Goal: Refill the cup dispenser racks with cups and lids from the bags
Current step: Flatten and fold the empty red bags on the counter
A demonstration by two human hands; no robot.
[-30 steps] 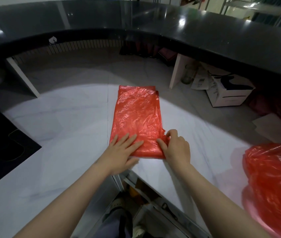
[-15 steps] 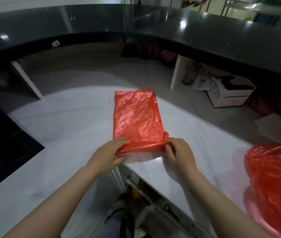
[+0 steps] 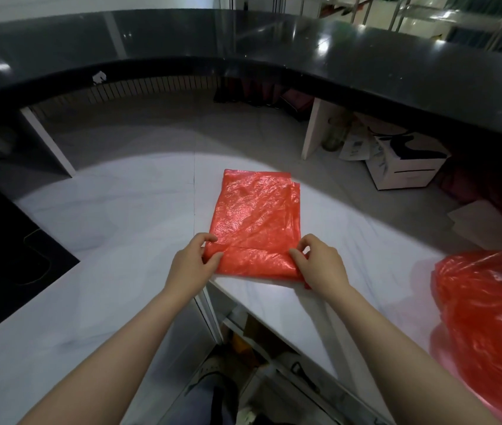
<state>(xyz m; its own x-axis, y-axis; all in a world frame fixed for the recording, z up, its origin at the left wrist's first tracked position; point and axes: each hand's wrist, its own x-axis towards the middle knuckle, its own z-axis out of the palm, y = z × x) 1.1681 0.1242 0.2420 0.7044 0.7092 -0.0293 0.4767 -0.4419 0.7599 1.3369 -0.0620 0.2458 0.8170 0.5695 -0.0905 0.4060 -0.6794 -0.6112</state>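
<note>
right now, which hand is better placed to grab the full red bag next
Right. The right hand pinches the flat bag's near right corner, on the side where the full red bag sits. The left hand would have to cross over.

Flat red plastic bag [image 3: 257, 222] lying on white marble counter [image 3: 114, 228], near edge folded over on itself; left hand [image 3: 193, 265] pinching left end of that fold, right hand [image 3: 320, 265] pinching right end. Second red bag [image 3: 486, 326], bulging and crumpled, at far right on same counter, well apart from the flat one; curved black upper counter [image 3: 366, 56] beyond, white box [image 3: 406, 167] on shelf beneath it.
</note>
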